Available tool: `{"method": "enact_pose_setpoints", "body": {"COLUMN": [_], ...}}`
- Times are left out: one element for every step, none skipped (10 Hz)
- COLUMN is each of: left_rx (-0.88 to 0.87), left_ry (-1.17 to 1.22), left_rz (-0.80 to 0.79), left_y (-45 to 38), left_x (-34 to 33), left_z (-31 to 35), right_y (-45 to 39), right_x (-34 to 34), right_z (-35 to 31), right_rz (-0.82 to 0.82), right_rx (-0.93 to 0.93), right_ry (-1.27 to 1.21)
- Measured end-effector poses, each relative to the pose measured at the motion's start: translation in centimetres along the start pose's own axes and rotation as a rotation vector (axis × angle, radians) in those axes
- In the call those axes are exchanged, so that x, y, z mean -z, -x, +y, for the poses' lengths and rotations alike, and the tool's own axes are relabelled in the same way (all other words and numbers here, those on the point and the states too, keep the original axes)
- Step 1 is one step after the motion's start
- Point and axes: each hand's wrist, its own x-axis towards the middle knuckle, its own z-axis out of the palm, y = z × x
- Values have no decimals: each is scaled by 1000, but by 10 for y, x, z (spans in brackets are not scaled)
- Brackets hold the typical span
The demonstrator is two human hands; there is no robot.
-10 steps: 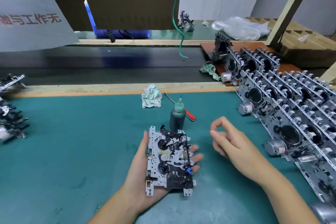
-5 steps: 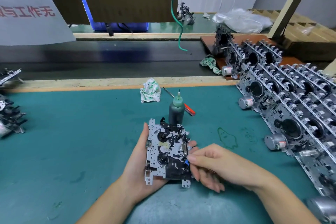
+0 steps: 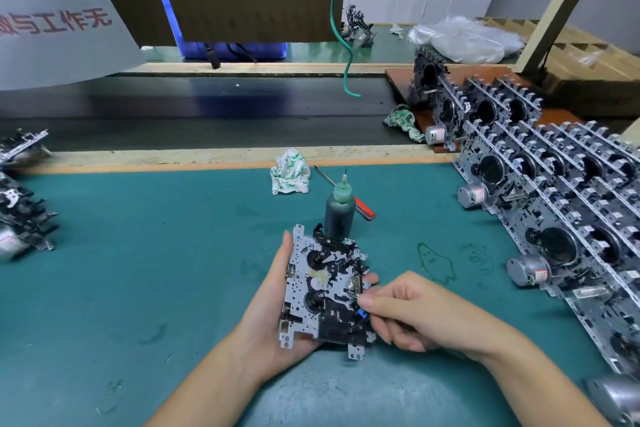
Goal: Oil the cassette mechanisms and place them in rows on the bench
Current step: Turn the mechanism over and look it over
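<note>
Green matting [image 3: 138, 253] covers the bench where the work goes on. Nearest, the left hand [image 3: 277, 315] cradles a cassette mechanism [image 3: 322, 288] face up, fingers curled round its edges. The right hand [image 3: 412, 308], which a second ago hung apart in the air, has come down onto the plate's right edge, fingertips pinched together on something too small to make out. Oiling or adjusting of this unit looks under way. Just behind stands the oil bottle [image 3: 339, 211], untouched. Further right, finished mechanisms [image 3: 554, 204] stand in rows, awaiting this one.
</note>
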Motion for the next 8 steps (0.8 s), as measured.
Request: {"method": "enact_pose_setpoints", "body": {"left_rx": [-28, 71, 112, 105, 97, 98, 90, 85], "left_ry": [-28, 98, 80, 72, 56, 58, 50, 41], "left_rz": [51, -101, -173, -160, -138, -141, -138, -149], "left_y": [5, 9, 17, 16, 16, 17, 15, 14], "left_x": [-4, -10, -18, -21, -22, -23, -22, -21], "left_z": [2, 6, 9, 10, 10, 10, 9, 8], "right_y": [0, 0, -1, -2, -4, -3, -3, -3], "right_x": [-1, 0, 1, 4, 5, 3, 4, 7], "right_z": [-1, -1, 1, 2, 4, 3, 2, -1], "right_rz": [-13, -81, -117, -142, -153, -109, -76, -86], "right_rx": [-4, -34, -58, -60, -61, -47, -17, -26], "right_ry": [27, -55, -75, -49, -39, 38, 110, 131]}}
